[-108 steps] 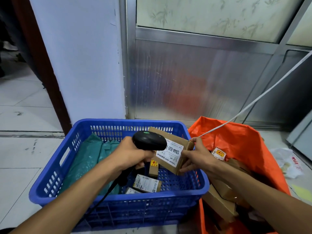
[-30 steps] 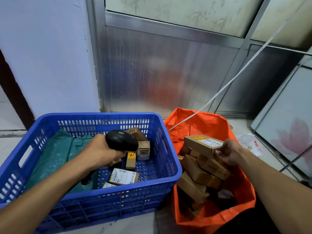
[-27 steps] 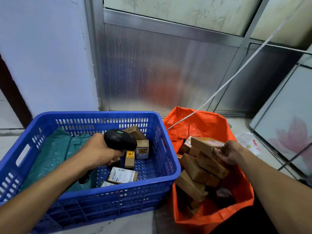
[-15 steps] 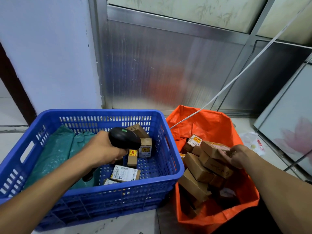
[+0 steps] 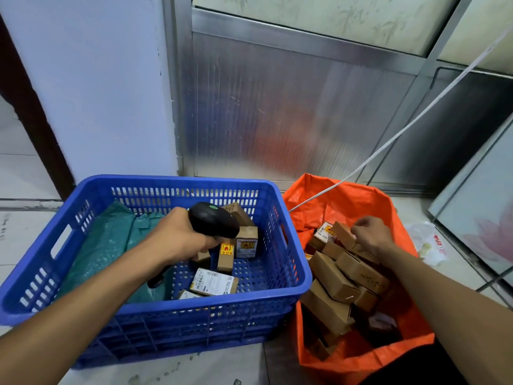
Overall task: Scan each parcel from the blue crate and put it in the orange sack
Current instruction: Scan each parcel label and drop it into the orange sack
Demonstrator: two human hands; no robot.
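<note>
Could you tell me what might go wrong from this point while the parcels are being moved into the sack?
1. The boxes in the orange sack are piled loosely and tilted; the box under the right hand could slide off when let go.
2. The scanner in the left hand hangs over the blue crate; its cable may snag on parcels.
3. The white cord runs into the sack and could get buried.

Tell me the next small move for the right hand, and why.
Probably let go and lift the right hand back toward the blue plastic crate. Its fingers curl on a brown cardboard parcel that already lies on the pile in the orange sack, and boxes remain in the crate.
</note>
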